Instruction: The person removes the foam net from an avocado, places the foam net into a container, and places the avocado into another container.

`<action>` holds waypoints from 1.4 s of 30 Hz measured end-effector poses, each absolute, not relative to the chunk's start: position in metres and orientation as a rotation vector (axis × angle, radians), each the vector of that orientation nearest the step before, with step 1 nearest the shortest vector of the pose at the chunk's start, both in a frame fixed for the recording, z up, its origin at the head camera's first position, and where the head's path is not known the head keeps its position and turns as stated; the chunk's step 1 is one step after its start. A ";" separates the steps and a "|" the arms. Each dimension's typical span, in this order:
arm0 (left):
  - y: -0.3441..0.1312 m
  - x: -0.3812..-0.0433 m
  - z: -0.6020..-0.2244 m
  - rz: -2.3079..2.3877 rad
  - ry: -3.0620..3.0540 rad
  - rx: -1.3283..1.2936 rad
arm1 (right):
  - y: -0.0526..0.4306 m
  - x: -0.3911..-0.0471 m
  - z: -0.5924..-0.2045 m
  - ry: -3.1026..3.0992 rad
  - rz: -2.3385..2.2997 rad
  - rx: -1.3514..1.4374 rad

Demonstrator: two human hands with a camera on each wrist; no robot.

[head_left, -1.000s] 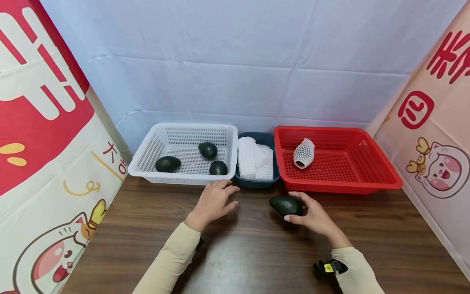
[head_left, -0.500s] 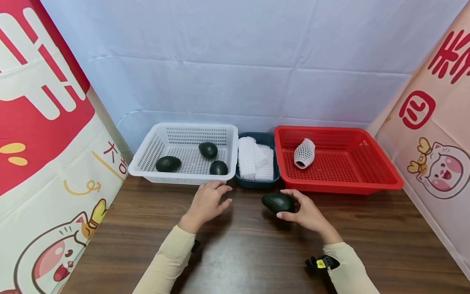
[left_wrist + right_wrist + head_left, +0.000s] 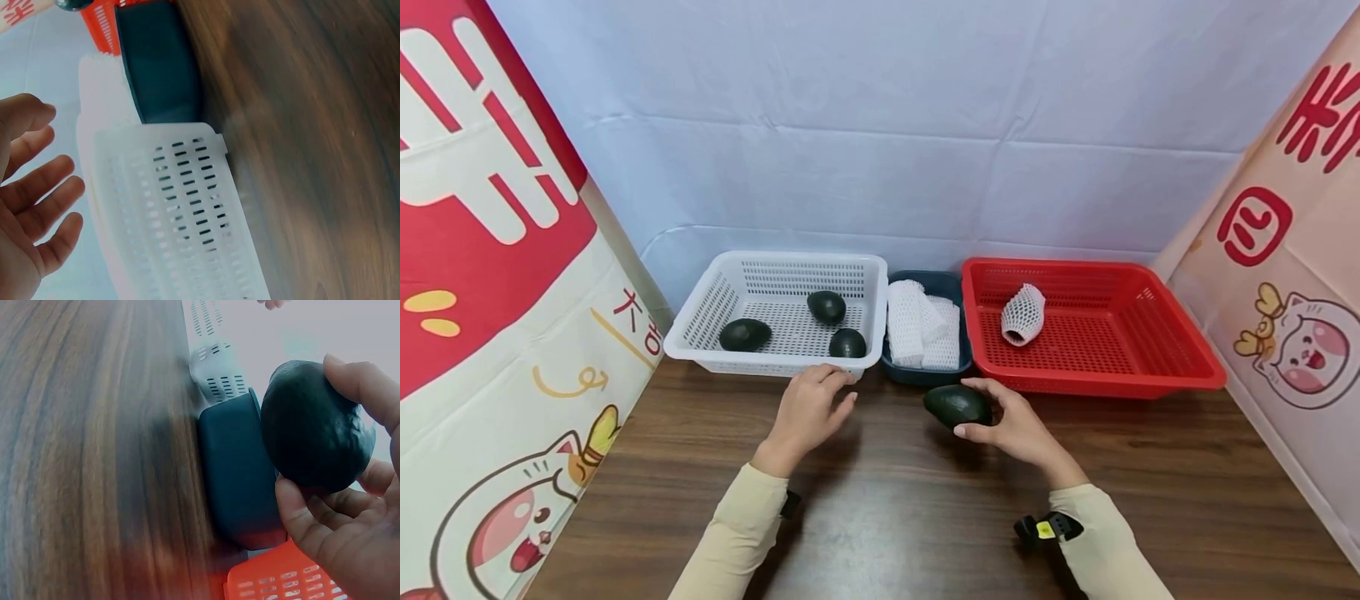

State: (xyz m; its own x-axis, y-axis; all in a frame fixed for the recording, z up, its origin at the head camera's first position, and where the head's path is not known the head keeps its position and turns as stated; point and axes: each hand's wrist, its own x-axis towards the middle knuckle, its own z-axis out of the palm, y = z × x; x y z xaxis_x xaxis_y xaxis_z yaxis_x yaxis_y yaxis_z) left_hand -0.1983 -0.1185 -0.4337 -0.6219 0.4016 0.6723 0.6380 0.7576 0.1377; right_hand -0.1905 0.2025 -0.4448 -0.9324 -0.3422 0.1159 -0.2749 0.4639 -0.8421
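My right hand (image 3: 1018,427) grips a dark green avocado (image 3: 957,405) between thumb and fingers, above the table in front of the blue bin. In the right wrist view the same avocado (image 3: 315,428) fills the space between thumb and fingertips. My left hand (image 3: 805,414) holds nothing; its fingers are loosely bent near the front wall of the white basket (image 3: 775,364). Several avocados, one of them at the left (image 3: 745,335), lie in that basket. White foam net sleeves (image 3: 917,325) are stacked in the small dark blue bin (image 3: 925,377).
Right of the bin stands a red basket (image 3: 1097,383) with one foam-netted item (image 3: 1023,315) in it. All three containers line up along the back of the wooden table (image 3: 887,517). A pale cloth backdrop (image 3: 880,150) hangs behind, with printed cloths at both sides.
My right hand has moved left and slightly away from me with the avocado, toward the front of the blue bin. My left hand has drifted left.
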 end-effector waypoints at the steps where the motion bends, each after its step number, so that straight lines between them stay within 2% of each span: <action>1: -0.120 -0.198 -0.433 -0.494 -2.312 -0.765 | 0.202 -0.191 -0.445 2.626 -1.495 -0.556; 13: -0.141 -0.202 -0.432 -0.515 -2.300 -0.679 | 0.185 -0.195 -0.442 2.536 -1.635 -0.547; 19: -0.150 -0.205 -0.432 -0.519 -2.298 -0.626 | 0.168 -0.188 -0.419 2.566 -1.661 -0.640; 26: -0.159 -0.207 -0.430 -0.504 -2.281 -0.500 | 0.162 -0.200 -0.437 2.559 -1.726 -0.632; 42: -0.178 -0.214 -0.432 -0.494 -2.377 -0.353 | 0.142 -0.210 -0.428 2.485 -1.801 -0.596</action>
State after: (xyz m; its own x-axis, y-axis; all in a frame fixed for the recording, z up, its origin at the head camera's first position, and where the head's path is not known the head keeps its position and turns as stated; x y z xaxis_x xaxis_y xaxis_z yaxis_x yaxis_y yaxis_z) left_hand -0.2143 -0.1784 -0.4322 -0.7359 0.1191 0.6666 0.3749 0.8914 0.2546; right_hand -0.2099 0.1418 -0.4285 -0.9271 -0.3120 0.2076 -0.2944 0.2635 -0.9186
